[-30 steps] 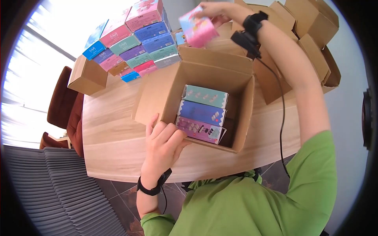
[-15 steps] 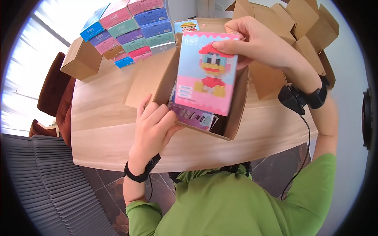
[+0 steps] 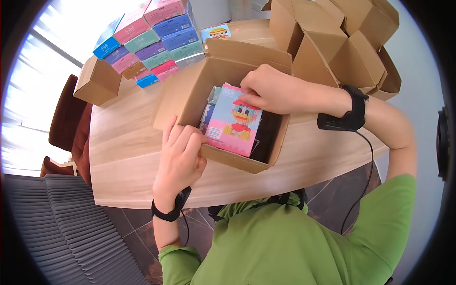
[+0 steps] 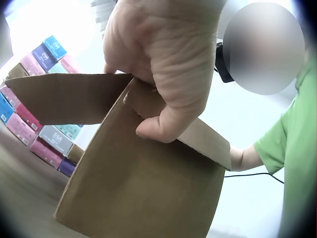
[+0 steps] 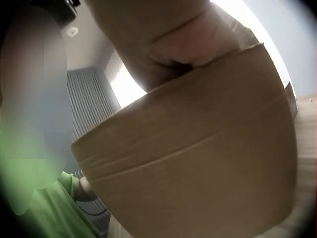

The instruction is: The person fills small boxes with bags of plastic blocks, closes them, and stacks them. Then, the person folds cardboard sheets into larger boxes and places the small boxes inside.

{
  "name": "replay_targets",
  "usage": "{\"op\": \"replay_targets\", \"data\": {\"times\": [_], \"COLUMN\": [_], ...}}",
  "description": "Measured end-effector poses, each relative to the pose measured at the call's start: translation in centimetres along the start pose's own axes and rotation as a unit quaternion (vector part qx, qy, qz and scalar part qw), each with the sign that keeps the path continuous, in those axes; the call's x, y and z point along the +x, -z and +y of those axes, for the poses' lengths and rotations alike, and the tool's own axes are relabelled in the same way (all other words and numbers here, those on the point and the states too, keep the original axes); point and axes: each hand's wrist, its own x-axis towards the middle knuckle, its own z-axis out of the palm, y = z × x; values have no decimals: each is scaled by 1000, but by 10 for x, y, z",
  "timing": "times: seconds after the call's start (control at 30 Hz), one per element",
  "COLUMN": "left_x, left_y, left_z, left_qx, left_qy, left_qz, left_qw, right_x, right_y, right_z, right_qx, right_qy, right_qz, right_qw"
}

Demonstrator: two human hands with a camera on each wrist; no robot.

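Note:
An open cardboard box (image 3: 237,164) stands on the table, one long flap spread out to the left. My left hand (image 3: 179,159) grips its near left corner; in the left wrist view the thumb of that hand (image 4: 166,69) lies against the box's outer wall (image 4: 143,178). Inside the box, my right hand (image 3: 270,90) pinches the upper edge of a pink and blue box with a duck figure (image 3: 232,126). That box lies over other small boxes, of which a green edge (image 3: 213,95) shows. In the right wrist view the cardboard wall (image 5: 198,158) hides the fingers.
Stacked coloured boxes (image 3: 156,42) stand at the back left, beside a closed carton (image 3: 98,80). A flat box with a yellow figure (image 3: 216,33) lies behind the open box. Several open cartons (image 3: 332,42) crowd the back right. A brown chair (image 3: 66,114) is at the left.
My right hand has brought the pink and blue box from behind the carton, over its opening and down inside. My left hand keeps its grip on the carton's corner.

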Motion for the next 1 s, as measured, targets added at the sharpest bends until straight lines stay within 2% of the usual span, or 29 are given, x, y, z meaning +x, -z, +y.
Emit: {"op": "replay_targets", "data": {"times": [0.07,0.17,0.27,0.3,0.43,0.5,0.6,0.63,0.67,0.73,0.77,0.83,0.87,0.9,0.93,1.0], "left_x": [-1,-6,-7,-7,-9,-9,-12,-15,-19,-29,-30,-38,-43,-53,-53,-49], "left_y": [-1,-7,-10,-10,-13,-16,-15,-16,-17,-17,-14,5,14,14,8,-4], "left_z": [1,4,3,3,0,2,2,2,-1,-9,-11,-6,-7,-25,-27,-31], "left_qx": [6,28,51,56,66,82,88,85,46,-31,-21,-71,-95,-130,-186,-296], "left_qy": [1,11,20,18,9,5,15,23,18,11,58,248,338,345,331,299], "left_qz": [7,17,11,12,4,34,70,80,164,327,372,198,105,-38,-48,-66], "left_qw": [1000,999,998,998,998,996,994,993,985,944,926,946,930,929,924,905], "right_x": [-2,-19,-12,-9,3,3,-10,-16,-23,-33,-32,-30,-27,-23,-18,-7], "right_y": [11,29,19,10,-2,-4,14,32,51,80,82,67,57,45,32,2], "right_z": [-9,-10,-24,-22,-14,-15,-23,-30,-37,-24,-6,20,33,49,62,67], "right_qx": [-34,-121,-159,-163,-189,-219,-276,-263,-248,-132,-35,126,207,265,320,350], "right_qy": [-7,136,81,91,112,115,160,135,110,64,35,17,8,-13,-34,-7], "right_qz": [-83,-119,-143,-81,-17,12,86,104,122,252,319,351,363,291,216,137], "right_qw": [996,976,974,979,975,969,944,950,955,957,947,928,909,919,922,927]}}
